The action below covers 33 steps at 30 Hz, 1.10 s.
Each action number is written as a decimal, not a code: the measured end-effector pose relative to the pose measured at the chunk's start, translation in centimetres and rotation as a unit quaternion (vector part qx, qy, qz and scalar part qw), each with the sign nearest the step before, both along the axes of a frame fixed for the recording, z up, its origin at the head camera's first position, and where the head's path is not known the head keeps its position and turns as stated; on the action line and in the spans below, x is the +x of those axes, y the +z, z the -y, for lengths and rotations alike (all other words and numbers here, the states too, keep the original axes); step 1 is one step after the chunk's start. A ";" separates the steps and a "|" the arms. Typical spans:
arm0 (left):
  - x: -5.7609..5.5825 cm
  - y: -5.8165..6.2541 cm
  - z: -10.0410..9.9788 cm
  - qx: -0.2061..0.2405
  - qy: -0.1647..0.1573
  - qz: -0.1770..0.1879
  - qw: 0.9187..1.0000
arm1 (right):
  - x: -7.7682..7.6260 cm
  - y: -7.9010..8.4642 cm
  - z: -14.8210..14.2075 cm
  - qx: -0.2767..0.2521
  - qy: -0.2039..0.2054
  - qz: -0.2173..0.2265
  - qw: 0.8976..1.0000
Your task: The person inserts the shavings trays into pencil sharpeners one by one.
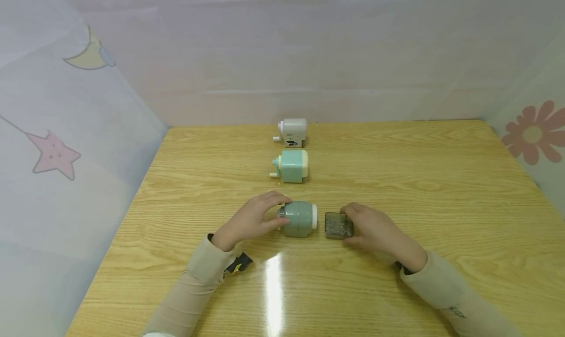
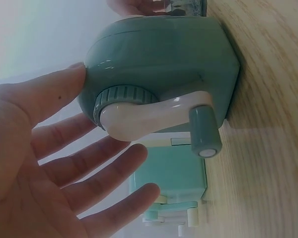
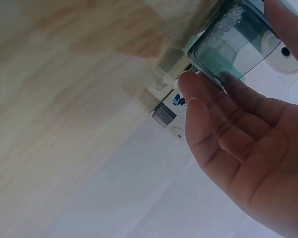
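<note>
A dark green crank pencil sharpener [image 1: 298, 219] stands on the wooden table. My left hand [image 1: 253, 220] holds it at its crank end, thumb on one side and index finger on the other; the remaining fingers stretch out loosely. In the left wrist view its white crank arm with a green knob [image 2: 205, 131] faces the palm. To the right of the sharpener, my right hand [image 1: 375, 229] pinches a clear smoky shavings drawer [image 1: 336, 225] between thumb and fingers. Grey shavings [image 3: 228, 22] show through its wall. A small gap separates drawer and sharpener.
Behind the green sharpener stand a mint and cream crank sharpener [image 1: 292, 166] and, farther back, a white one [image 1: 294, 132]. A black strap piece [image 1: 239, 263] shows by the left wrist. Patterned cloth [image 1: 309, 52] hangs along the table's back and sides.
</note>
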<state>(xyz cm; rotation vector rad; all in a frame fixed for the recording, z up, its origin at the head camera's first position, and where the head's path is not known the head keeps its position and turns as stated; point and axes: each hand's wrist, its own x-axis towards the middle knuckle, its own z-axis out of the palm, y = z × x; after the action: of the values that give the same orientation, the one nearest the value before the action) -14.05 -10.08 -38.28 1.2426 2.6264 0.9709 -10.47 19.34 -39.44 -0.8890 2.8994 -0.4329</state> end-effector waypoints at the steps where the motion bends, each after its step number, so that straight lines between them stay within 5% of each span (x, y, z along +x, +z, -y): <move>1: 0.0 0.0 0.0 0.000 0.000 0.001 1.000 | 0.0 0.0 0.0 0.002 0.001 -0.001 1.000; 33: 0.0 0.2 -0.2 -0.017 0.004 -0.005 1.000 | -0.6 0.6 1.9 0.044 0.025 0.005 0.999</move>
<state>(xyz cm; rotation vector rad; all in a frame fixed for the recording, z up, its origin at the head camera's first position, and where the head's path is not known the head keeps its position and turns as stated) -14.01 -9.91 -38.03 1.2341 2.6445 0.9200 -11.08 17.46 -38.80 -0.9424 2.8553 -0.3008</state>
